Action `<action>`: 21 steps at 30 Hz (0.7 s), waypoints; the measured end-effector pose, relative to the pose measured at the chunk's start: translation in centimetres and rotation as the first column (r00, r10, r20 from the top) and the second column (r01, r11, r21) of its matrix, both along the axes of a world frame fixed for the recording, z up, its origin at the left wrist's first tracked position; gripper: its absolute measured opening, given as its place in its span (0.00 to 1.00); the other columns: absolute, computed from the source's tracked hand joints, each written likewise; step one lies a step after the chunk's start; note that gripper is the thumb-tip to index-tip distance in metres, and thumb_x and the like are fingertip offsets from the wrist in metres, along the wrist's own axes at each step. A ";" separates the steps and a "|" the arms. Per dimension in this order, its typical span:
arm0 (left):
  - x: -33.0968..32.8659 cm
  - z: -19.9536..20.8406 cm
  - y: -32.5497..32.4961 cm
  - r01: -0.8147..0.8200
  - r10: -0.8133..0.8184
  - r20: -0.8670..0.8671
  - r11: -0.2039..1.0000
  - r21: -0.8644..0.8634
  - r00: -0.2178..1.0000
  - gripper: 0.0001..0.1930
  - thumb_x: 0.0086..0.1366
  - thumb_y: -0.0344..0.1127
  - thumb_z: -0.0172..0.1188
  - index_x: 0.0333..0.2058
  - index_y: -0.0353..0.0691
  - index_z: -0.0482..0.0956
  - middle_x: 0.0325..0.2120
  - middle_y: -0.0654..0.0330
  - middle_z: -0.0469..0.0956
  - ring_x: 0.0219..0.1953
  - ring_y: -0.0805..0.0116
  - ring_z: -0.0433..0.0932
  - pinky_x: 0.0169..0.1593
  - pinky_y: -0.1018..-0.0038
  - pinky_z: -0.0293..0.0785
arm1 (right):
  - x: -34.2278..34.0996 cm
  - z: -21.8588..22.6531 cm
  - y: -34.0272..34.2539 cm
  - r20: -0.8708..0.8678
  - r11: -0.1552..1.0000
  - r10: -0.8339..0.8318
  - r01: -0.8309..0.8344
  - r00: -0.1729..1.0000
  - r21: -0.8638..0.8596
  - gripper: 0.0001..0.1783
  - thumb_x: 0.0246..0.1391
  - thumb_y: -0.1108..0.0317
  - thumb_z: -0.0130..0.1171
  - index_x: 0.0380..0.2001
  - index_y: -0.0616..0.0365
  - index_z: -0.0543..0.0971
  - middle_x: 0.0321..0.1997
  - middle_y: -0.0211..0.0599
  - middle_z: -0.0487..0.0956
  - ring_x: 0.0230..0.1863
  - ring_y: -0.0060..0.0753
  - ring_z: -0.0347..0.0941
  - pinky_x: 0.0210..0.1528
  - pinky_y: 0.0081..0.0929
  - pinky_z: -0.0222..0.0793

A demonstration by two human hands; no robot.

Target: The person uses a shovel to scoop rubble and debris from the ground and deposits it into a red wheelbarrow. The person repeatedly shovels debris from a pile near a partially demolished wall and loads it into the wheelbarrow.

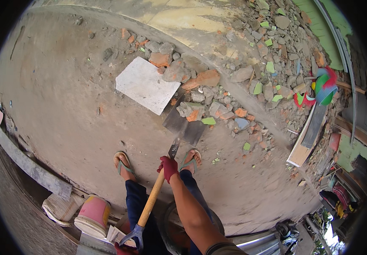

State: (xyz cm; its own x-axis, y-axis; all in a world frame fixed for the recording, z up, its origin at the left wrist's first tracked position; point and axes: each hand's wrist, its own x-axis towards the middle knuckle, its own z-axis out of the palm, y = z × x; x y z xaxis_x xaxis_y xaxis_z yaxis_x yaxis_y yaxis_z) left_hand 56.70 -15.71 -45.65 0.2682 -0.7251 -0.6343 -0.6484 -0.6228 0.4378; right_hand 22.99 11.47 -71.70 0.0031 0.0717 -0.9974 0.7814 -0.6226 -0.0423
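Note:
A shovel (153,197) with a wooden shaft slants from the bottom edge up to its dark metal blade (195,132). My right hand (168,167), in a dark red glove, is wrapped round the lower shaft near the metal socket. Only part of my left hand (126,250), also gloved in red, shows at the grey D-shaped grip, closed on it. The blade lies at the near edge of a rubble heap (209,93). Against its far end rests a broken concrete chunk (190,111). A white flat board (147,85) lies left of the blade, partly beside the rubble.
My sandalled feet (124,163) stand on the concrete floor. More rubble (277,55) spreads along the upper right, by a wooden plank (304,140) and a green and red round object (324,89). A pink and white bucket (93,214) and long board (30,161) are at lower left.

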 end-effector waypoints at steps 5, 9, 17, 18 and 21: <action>-1.5 0.5 1.2 0.078 -0.076 0.048 0.996 -0.034 0.996 0.35 0.62 0.65 0.47 0.52 0.38 0.69 0.43 0.54 0.75 0.40 0.59 0.75 0.37 0.66 0.72 | -1.2 -0.3 0.8 0.085 0.998 -0.031 0.035 0.996 -0.049 0.09 0.50 0.66 0.60 0.25 0.54 0.70 0.18 0.29 0.65 0.15 0.28 0.65 0.20 0.35 0.70; -2.2 0.3 2.8 0.023 -0.029 -0.071 0.996 -0.092 0.997 0.30 0.63 0.64 0.47 0.50 0.43 0.69 0.32 0.60 0.73 0.25 0.68 0.73 0.19 0.74 0.65 | -0.1 -0.2 0.7 0.032 0.998 -0.036 0.038 0.999 -0.046 0.11 0.50 0.66 0.61 0.23 0.53 0.68 0.18 0.29 0.65 0.16 0.29 0.64 0.21 0.36 0.68; -3.7 -0.8 0.9 0.013 0.042 -0.307 0.985 0.174 0.951 0.29 0.64 0.58 0.50 0.53 0.41 0.70 0.44 0.58 0.75 0.46 0.62 0.75 0.50 0.65 0.71 | -2.8 -2.0 2.0 0.078 0.997 -0.059 0.063 0.995 -0.049 0.09 0.50 0.68 0.60 0.24 0.55 0.69 0.18 0.30 0.65 0.15 0.29 0.64 0.19 0.35 0.71; -4.5 -0.2 1.2 -0.041 0.067 -0.219 0.991 0.124 0.973 0.28 0.64 0.57 0.50 0.52 0.40 0.70 0.46 0.58 0.75 0.46 0.61 0.75 0.50 0.65 0.71 | -3.1 -1.7 2.0 0.057 0.999 -0.051 0.052 0.997 -0.007 0.09 0.50 0.68 0.60 0.24 0.55 0.69 0.18 0.31 0.66 0.15 0.29 0.64 0.19 0.35 0.71; -6.7 1.5 2.6 -0.090 0.091 -0.277 0.996 0.016 0.956 0.26 0.64 0.53 0.51 0.50 0.36 0.72 0.49 0.54 0.74 0.48 0.60 0.75 0.52 0.66 0.70 | -3.4 -0.3 1.6 0.056 0.996 -0.016 0.011 0.998 0.093 0.10 0.49 0.68 0.61 0.24 0.55 0.69 0.18 0.31 0.66 0.15 0.29 0.65 0.19 0.35 0.72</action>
State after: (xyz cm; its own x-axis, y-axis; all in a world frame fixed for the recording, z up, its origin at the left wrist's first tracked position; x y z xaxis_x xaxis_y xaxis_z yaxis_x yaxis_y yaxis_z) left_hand 49.95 -13.15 -44.13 0.1461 -0.7034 -0.6956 -0.4424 -0.6754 0.5900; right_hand 19.57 13.04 -72.04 0.0612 0.1634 -0.9847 0.7756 -0.6288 -0.0561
